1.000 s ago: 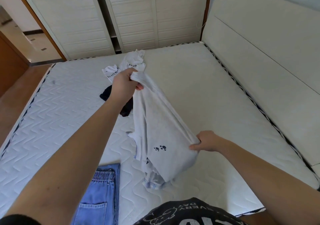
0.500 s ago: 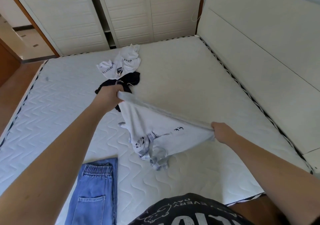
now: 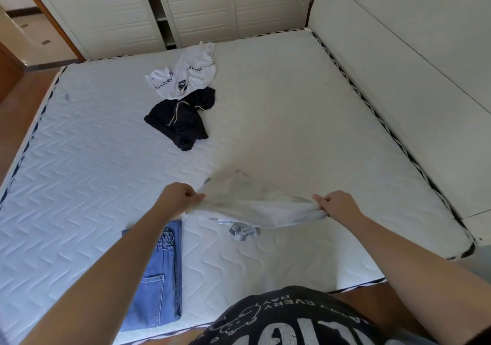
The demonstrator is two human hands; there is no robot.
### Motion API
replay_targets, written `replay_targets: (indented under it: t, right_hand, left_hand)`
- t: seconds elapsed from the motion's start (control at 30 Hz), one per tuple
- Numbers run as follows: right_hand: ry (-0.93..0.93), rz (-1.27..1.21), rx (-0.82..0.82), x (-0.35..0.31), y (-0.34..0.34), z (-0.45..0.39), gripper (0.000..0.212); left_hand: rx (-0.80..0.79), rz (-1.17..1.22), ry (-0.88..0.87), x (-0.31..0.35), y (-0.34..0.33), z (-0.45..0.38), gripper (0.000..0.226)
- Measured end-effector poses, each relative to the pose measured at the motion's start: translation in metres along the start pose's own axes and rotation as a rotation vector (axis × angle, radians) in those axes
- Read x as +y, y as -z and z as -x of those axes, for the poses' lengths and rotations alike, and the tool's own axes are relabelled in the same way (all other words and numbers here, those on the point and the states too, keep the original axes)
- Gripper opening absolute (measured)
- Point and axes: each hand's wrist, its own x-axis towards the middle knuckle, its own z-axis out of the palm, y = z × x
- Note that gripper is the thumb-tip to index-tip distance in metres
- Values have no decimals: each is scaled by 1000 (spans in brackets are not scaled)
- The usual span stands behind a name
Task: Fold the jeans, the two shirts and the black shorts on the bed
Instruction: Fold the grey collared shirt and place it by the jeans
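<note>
Head view: quilted white mattress (image 3: 265, 121) fronts pale wardrobe doors (image 3: 106, 12), headboard (image 3: 398, 65) right.

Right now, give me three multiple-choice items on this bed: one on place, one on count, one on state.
1. Where do the jeans lie?
A. by the headboard
B. at the near edge, under the left arm
C. on the floor

2. How many garments lie unheld on the mattress?
A. one
B. three
C. five

3. What is the pale shirt's state?
A. folded flat
B. stretched between both hands
C. hanging in the wardrobe

Answers: 1 B, the denim sits at the near edge. 2 B: jeans, black shorts, white printed shirt. 3 B, left hand and right hand each pinch an end.
</note>
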Motion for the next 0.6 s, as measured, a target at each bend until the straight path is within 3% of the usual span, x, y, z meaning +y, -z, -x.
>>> replay_targets:
  t: [0.07,0.17,0.2,0.27,0.37,0.6]
  right_hand:
    - [4,33,39,4,-14,4,55]
    - [-22,-80,-10,14,-32,11,31]
    - [-46,-84,-52,18,-38,13,38]
    - [-71,68,-167,25,-49,13,55]
    - [-124,289,-303,30,-62,14,42]
    - [-264,108,-220,52,-87,26,48]
  left_hand:
    - [-8,139,45,-13,-25,8,19]
    - [-60,150,113,-30,-59,16,21]
    - [-47,142,127,-36,-68,17,18]
    - [0,58,147,-50,-83,17,8]
    - [34,-94,149,-70,-97,18,24]
    - [73,-73,153,-92,-111,27,26]
